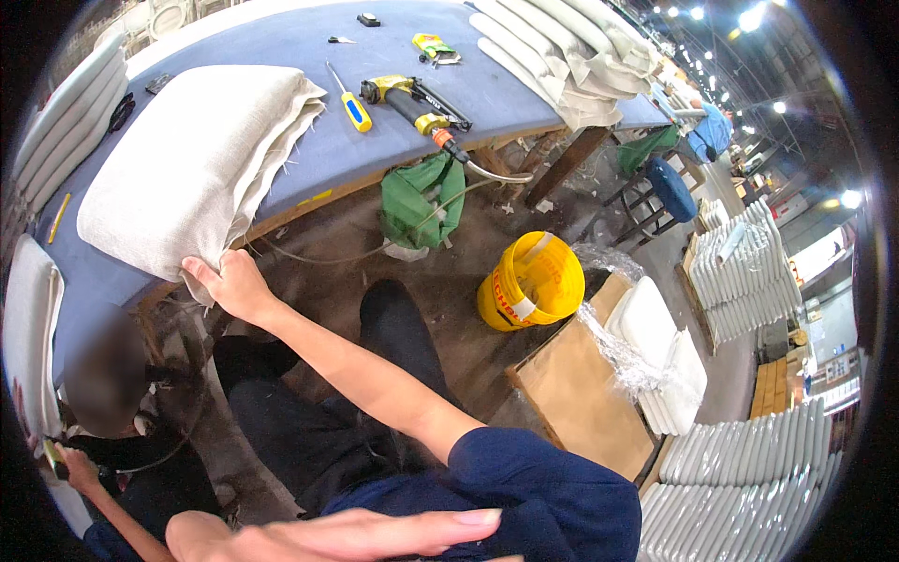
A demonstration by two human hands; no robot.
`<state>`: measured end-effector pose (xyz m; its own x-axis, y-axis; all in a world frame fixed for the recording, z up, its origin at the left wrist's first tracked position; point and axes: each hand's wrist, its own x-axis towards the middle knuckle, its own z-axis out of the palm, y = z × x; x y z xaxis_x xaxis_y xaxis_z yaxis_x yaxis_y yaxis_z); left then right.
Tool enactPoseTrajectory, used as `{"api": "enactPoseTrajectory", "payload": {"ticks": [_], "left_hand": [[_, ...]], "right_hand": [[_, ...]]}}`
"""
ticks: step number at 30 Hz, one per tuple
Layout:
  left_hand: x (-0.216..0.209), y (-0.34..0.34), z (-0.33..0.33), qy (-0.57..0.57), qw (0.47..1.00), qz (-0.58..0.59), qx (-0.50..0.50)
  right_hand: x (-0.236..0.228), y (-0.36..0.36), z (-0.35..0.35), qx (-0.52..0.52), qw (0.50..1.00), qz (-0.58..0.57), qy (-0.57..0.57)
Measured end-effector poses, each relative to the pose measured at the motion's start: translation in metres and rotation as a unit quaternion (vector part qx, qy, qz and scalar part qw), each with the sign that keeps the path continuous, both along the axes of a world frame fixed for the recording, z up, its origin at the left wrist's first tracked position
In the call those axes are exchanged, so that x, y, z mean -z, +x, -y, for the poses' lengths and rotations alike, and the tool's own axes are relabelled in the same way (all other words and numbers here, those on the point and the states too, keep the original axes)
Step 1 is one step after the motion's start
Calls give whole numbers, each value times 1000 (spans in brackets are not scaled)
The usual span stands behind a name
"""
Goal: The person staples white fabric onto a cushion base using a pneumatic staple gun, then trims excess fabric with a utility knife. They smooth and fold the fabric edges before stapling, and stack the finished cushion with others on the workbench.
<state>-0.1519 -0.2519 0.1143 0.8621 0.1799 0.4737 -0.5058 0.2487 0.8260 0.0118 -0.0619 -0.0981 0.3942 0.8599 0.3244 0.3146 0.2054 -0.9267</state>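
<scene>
My right hand grips a lower corner of a cream fabric-covered cushion, with thumb and fingers closed on the cloth. The cushion lies at the table's near edge, its raw, frayed fabric edges facing right. Low in the picture, my left hand is close to the camera and partly cut off. A finger stretches out to the right, and nothing shows in that hand. Beyond the cushion rest a screwdriver with a yellow and blue handle and a pneumatic stapler joined to an air hose.
A blue-covered table curves across the top. Cushion stacks stand on it. Below hangs a green bag; a yellow bucket and cardboard are at right. At left, a co-worker's hand holds a tool by another cushion.
</scene>
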Motion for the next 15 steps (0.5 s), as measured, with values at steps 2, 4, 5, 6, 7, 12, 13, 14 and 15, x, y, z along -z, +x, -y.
{"api": "enactPoseTrajectory", "payload": {"ticks": [2, 4, 5, 6, 7, 12, 13, 14, 15], "left_hand": [[13, 14, -30, 89, 978, -107, -155], [17, 28, -74, 242, 846, -342, -329], [40, 19, -96, 240, 841, -246, -417], [38, 1, -105, 261, 789, -177, -527], [53, 16, -136, 373, 715, -196, -558], [118, -5, -232, 409, 550, -506, -523], [126, -10, -242, 351, 579, -546, -494], [135, -2, -244, 338, 615, -489, -518], [135, -1, -248, 226, 695, -483, -482]], "right_hand": [[0, 3, 1, -5, 1000, -17, -8], [-8, -11, 0, -26, 997, -63, 30], [0, -6, 0, -42, 994, -100, 5], [-10, -21, -1, -73, 991, -105, 47], [3, -5, -2, -56, 994, -87, 29], [1, 13, -5, -140, 980, -136, 36], [-6, 14, -3, -136, 987, -82, 0], [2, 17, -5, -138, 985, -104, -2], [9, 15, -10, -140, 982, -125, -3]]}}
